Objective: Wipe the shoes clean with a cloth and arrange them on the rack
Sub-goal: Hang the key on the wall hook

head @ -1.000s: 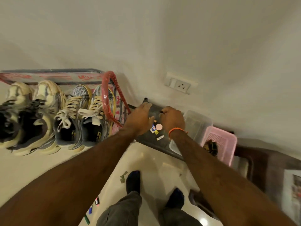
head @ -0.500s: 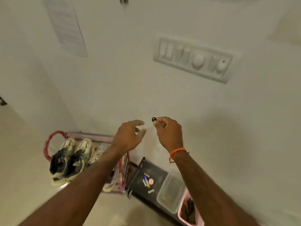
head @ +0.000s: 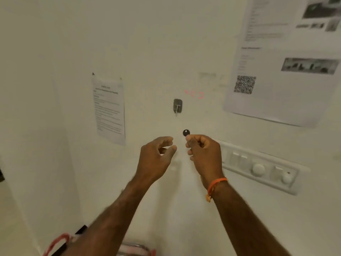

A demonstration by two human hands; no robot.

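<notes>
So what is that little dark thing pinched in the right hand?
The small dark disc is round, black-looking, with a pale dot or hole near its middle. It sticks up above the right hand, whose fingertips pinch its lower edge. It is held upright in front of the wall, below the metal hook, touching neither.

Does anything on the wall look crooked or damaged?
Yes: the left paper hangs slightly tilted, with its top left corner curled. The hook looks straight and carries nothing.

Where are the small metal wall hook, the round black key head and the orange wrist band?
small metal wall hook (head: pixel 177 105), head view, on its plate.
round black key head (head: pixel 186 133), head view, on its disc.
orange wrist band (head: pixel 215 183), head view, on its strap.
</notes>
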